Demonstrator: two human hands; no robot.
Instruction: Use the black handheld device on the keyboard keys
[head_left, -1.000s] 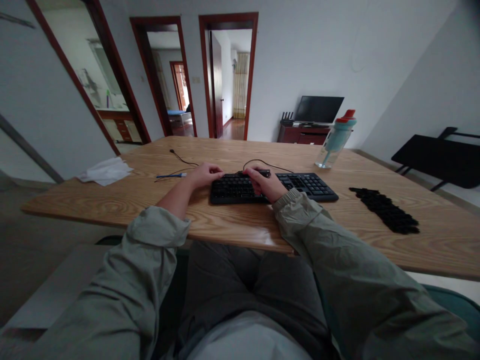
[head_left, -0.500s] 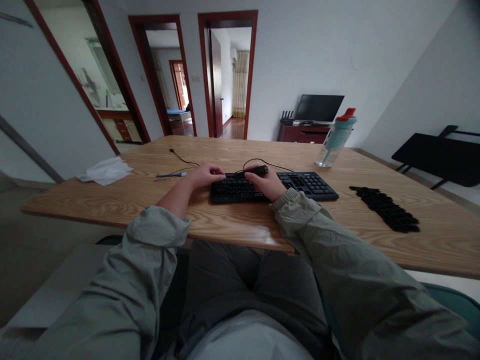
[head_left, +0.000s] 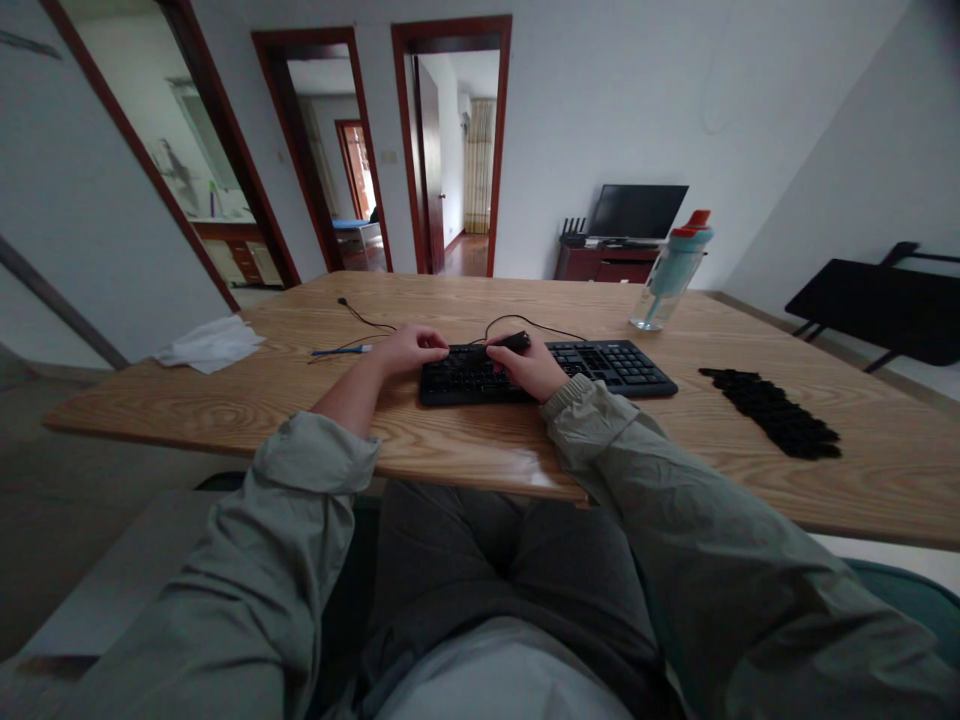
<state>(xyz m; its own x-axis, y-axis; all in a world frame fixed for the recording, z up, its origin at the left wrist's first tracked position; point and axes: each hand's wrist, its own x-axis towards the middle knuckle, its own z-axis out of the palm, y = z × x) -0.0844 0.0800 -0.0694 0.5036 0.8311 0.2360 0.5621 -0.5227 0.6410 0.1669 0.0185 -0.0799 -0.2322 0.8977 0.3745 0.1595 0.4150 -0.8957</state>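
A black keyboard [head_left: 619, 368] lies flat on the wooden table in front of me. My left hand [head_left: 411, 348] grips its upper left corner, with the thumb on the top side and the fingers curled behind. In my right hand [head_left: 531, 366], above the middle keys, is a black brush [head_left: 511, 344]. Its handle points up to the right and its dark lower end is over the left-hand keys. Against the black keys, I cannot make out whether that end touches them.
White tissue [head_left: 210, 343] lies at the table's left, near a thin blue stick-like tool [head_left: 341, 350] and a black cable [head_left: 364, 317]. A water bottle [head_left: 671, 275] stands upright at the back right. A bumpy black strip [head_left: 776, 412] lies at the right of the table [head_left: 465, 440].
My right hand and the brush have shifted slightly to the left over the keys. My left hand keeps its place at the keyboard's corner.
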